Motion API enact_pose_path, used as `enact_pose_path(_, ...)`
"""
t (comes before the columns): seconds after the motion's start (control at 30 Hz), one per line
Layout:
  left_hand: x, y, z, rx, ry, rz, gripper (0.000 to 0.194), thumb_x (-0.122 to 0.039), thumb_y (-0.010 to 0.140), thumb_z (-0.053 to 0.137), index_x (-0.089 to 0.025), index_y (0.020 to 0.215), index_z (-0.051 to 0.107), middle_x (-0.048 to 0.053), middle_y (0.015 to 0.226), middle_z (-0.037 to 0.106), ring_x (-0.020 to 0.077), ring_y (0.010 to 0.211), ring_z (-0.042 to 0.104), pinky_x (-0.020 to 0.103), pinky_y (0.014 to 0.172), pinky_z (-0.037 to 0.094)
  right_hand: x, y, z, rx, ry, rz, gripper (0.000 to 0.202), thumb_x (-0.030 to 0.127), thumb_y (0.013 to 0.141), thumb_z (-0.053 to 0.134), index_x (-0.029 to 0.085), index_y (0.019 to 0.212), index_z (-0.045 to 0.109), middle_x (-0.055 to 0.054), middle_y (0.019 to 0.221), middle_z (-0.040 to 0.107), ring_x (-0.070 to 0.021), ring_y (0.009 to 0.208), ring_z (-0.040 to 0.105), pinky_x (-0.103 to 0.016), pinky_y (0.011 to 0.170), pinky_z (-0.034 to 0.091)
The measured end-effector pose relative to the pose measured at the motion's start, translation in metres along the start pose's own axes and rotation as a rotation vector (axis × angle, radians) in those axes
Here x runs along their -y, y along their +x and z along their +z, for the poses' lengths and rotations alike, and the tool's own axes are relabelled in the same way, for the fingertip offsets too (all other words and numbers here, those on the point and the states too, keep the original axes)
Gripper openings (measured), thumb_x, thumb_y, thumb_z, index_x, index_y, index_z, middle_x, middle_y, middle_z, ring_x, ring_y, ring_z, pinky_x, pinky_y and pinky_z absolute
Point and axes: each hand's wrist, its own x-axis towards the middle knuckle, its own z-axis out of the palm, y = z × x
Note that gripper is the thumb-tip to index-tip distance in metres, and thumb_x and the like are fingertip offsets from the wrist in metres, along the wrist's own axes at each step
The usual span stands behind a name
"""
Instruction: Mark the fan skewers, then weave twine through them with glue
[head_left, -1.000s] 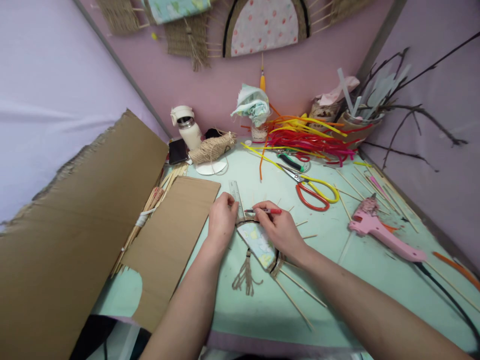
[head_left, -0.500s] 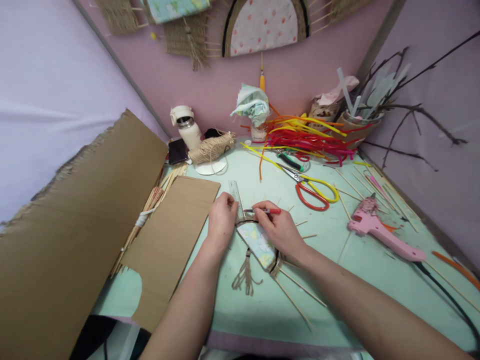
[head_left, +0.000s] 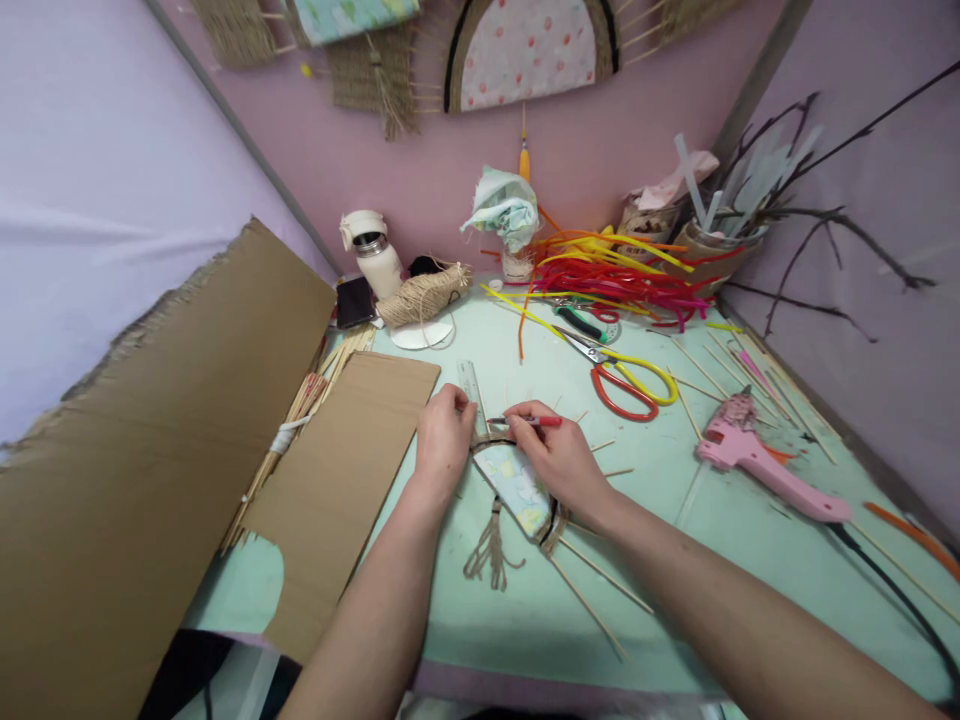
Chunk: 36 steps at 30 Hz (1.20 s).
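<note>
A half-round craft piece (head_left: 516, 485) with floral fabric, a dark rim and thin sticks fanning outward lies on the mint tabletop. Its twine tassel (head_left: 492, 550) hangs off the straight edge. My right hand (head_left: 559, 455) is closed on a red pen (head_left: 547, 422), whose tip points left near the top of the rim. Beside that tip my left hand (head_left: 446, 430) has its fingers pinched at the lower end of a clear ruler (head_left: 469, 382), next to a stick.
Large cardboard (head_left: 150, 440) and a smaller sheet (head_left: 352, 450) stand left. Scissors (head_left: 622, 385) and a pink glue gun (head_left: 772, 470) with its cord lie right. Behind are a white bottle (head_left: 379, 265), twine (head_left: 424, 295), pipe cleaners (head_left: 615, 275) and branches (head_left: 832, 215).
</note>
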Motion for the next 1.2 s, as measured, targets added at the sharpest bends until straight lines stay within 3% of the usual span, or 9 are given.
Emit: enact_pose_path(1.2, 0.0026, 0.0005, 0.0012, -0.011, 0.014, 0.017, 0.005, -0.019, 0.079, 0.055, -0.021, 0.077, 0.051, 0.001, 0.076, 0.062, 0.0161, 0.068, 0.057, 0.027, 0.065, 0.039, -0.0011, 0.0008, -0.001, 0.003, -0.005, -0.008, 0.025, 0.036, 0.092, 0.046, 0.019, 0.096, 0.063, -0.001, 0.073, 0.066, -0.0163, 0.067, 0.06, -0.026, 0.064, 0.043)
